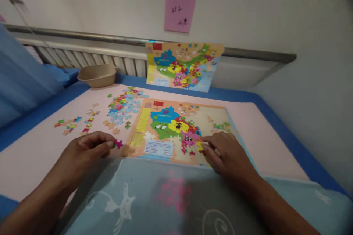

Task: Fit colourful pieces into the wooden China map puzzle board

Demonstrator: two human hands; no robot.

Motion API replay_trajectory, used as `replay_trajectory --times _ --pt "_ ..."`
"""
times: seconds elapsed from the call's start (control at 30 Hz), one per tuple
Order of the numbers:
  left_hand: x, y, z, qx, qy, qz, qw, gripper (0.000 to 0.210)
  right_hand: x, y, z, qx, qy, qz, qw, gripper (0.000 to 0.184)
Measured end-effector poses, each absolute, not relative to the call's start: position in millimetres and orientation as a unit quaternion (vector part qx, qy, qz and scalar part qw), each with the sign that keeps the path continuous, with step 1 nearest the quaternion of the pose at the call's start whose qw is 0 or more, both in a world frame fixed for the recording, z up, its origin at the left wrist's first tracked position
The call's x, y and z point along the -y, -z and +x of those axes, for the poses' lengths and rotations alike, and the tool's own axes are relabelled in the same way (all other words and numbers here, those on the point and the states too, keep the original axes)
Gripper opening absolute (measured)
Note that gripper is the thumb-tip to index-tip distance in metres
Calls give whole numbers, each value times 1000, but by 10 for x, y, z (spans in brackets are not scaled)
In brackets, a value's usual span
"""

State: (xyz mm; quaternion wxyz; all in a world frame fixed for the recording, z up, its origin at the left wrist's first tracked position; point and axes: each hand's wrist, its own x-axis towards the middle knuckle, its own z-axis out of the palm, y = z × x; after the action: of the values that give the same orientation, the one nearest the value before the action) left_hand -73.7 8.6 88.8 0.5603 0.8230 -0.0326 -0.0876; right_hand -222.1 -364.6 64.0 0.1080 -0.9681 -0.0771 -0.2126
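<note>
A partly filled map jigsaw puzzle (162,126) lies in its flat tray in front of me, with bare beige patches at its right and lower parts. Off its left edge, my left hand (89,150) pinches a magenta puzzle piece (118,143) between thumb and fingertips. My right hand (224,150) rests over the right half of the puzzle. Its fingers are curled and the fingertips touch the area beside a yellow piece (199,146). Whether a piece sits under those fingertips is hidden.
Loose puzzle pieces (118,112) lie heaped left of the tray, with several more scattered farther left. A beige basin (97,75) stands at the back left. A printed map sheet (183,68) leans against the wall rail (256,54). A blue patterned cloth (149,198) covers the near side.
</note>
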Motion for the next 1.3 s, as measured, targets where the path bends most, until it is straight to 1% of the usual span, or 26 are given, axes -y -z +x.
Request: replay_trajectory --times 0.1,0.3,0.4,0.6,0.77,0.93,1.07,1.2,1.3 --pt "338 -915 -815 87 184 811 549 32 3616 -635 -2255 84 239 -958 132 30" --pt "1167 -875 -1009 179 269 770 550 25 3587 -611 -2272 112 244 -944 192 20" --pt "1431 -804 -1090 181 309 745 562 25 3593 -586 -2264 120 241 -940 207 17" --pt "1637 -673 -1186 143 339 741 561 35 3531 -552 -2254 139 224 -938 223 8" --pt "1660 -685 -1227 118 352 722 584 35 3470 -540 -2260 138 207 -943 221 9" --pt "1694 -712 -1257 95 354 705 607 32 3432 -545 -2267 128 220 -950 184 12" --pt "1706 -710 -1240 87 348 711 604 32 3423 -571 -2270 121 233 -950 167 16" --pt "1646 -725 -1135 114 267 753 591 32 3506 -619 -2275 108 266 -944 163 9" --pt "1596 -756 -1073 103 222 766 595 35 3557 -641 -2278 101 281 -941 160 10"
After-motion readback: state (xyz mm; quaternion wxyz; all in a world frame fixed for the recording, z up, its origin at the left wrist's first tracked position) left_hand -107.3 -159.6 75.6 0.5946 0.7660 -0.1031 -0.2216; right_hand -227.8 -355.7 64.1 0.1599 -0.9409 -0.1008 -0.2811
